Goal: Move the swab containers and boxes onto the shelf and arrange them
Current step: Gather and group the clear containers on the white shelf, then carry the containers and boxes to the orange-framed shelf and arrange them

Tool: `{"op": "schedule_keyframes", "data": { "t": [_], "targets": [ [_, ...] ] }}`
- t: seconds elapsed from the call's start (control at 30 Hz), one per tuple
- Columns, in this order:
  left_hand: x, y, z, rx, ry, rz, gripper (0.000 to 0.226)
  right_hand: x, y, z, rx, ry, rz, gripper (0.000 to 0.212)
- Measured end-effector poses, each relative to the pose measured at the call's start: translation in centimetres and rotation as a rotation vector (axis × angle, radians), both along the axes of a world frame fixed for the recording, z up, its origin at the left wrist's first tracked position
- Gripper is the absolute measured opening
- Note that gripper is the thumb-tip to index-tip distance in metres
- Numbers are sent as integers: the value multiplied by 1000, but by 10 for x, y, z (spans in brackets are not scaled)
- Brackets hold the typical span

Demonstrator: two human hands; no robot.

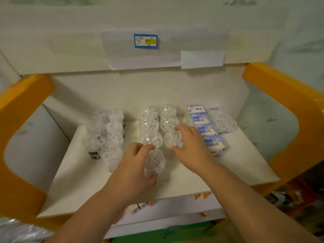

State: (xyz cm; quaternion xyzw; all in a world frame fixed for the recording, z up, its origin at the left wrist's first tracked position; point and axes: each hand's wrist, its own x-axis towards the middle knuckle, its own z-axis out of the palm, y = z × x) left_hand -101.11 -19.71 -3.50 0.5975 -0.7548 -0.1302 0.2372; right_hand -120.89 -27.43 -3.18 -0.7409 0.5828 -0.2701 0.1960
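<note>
On the white shelf [236, 165] stand rows of clear round swab containers. My left hand [133, 165] grips one clear container [156, 162] at the front of the middle rows, thumb below and fingers above it. My right hand [191, 146] curls round another clear container [172, 139] in the row beside it. More containers [150, 123] run back behind these two. A left group of containers [112, 137] stands apart, one of them with a dark label [94, 154]. Blue-and-white swab boxes [208, 130] form a row on the right, next to clear packs [220, 120].
Orange side panels [287, 109] frame the shelf on both sides. A white back wall carries a blue price tag [145, 41] and paper sheets. A lower shelf [175, 207] with small packets shows below the front edge. Bare shelf surface lies in front of the rows.
</note>
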Motion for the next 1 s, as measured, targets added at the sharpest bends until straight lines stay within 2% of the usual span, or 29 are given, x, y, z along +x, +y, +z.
{"op": "schedule_keyframes", "data": {
  "t": [0.13,0.4,0.57,0.77,1.0],
  "targets": [
    [-3,4,-2,-19,-3,32,76,1,-8,1,11,59,37,61],
    [-6,15,3,-66,-12,95,92,-17,0,7,-24,-16,132,68],
    [-5,29,25,-171,36,203,76,-36,15,22,-131,-52,158,57],
    [9,52,44,-249,-8,362,65,-23,34,36,-193,-248,249,38],
    [54,103,59,-320,-7,542,60,31,63,55,-220,-293,354,37]
  ]
}}
